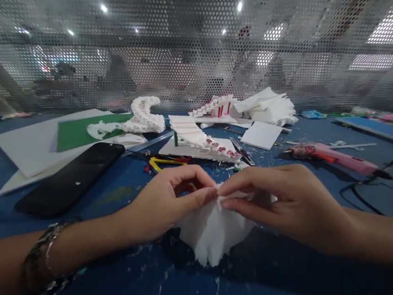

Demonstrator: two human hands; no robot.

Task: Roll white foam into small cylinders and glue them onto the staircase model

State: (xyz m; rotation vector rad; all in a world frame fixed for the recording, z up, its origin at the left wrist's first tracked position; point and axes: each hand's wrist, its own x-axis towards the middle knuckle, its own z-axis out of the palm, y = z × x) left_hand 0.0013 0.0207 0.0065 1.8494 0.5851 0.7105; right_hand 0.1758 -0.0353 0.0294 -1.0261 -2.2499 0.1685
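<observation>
A crumpled sheet of thin white tissue paper (213,235) hangs between my two hands, low over the blue table. My left hand (178,199) pinches its top edge between thumb and index finger. From the other side my right hand (280,200) pinches the same edge, its fingertips almost touching the left ones. The paper drapes in folds beneath the fingers. Just beyond my hands stands a small white stair model (190,132) with dark red round pieces along its lower part. Yellow-and-red handled pliers (156,164) lie between the model and my left hand.
A black phone (71,179) lies at left beside white sheets and a green sheet (74,133). A pink glue gun (345,157) with its cable lies at right. Behind are a curved white model (145,115), a tissue stack (272,108) and a perforated metal screen (187,38).
</observation>
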